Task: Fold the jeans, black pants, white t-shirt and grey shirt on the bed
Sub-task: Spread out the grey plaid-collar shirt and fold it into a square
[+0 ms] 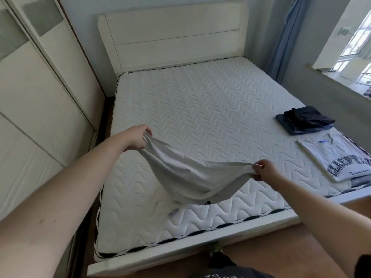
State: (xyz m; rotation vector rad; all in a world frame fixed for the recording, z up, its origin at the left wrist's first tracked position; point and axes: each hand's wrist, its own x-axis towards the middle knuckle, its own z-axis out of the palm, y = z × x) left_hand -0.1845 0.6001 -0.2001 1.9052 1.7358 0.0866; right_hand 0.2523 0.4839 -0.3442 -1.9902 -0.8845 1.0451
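A person stands at the foot of a bed [200, 101] with a bare quilted mattress, holding a pale grey shirt [190, 177] stretched in the air above the mattress near its foot edge. The left hand [138, 139] grips one bunched end of the shirt, raised toward the bed's left side; the right hand [265, 172] pinches the opposite end between curled fingers, lower and closer to the foot edge. The cloth sags between the two hands, its hanging middle close above the mattress; whether it touches cannot be told. At the bed's right edge lies a folded pair of black pants [309, 117] stacked on folded jeans [295, 129], and just beside that pile, nearer the right foot corner, a folded white t-shirt [337, 157] with dark block lettering. A white headboard [172, 35] stands at the far end.
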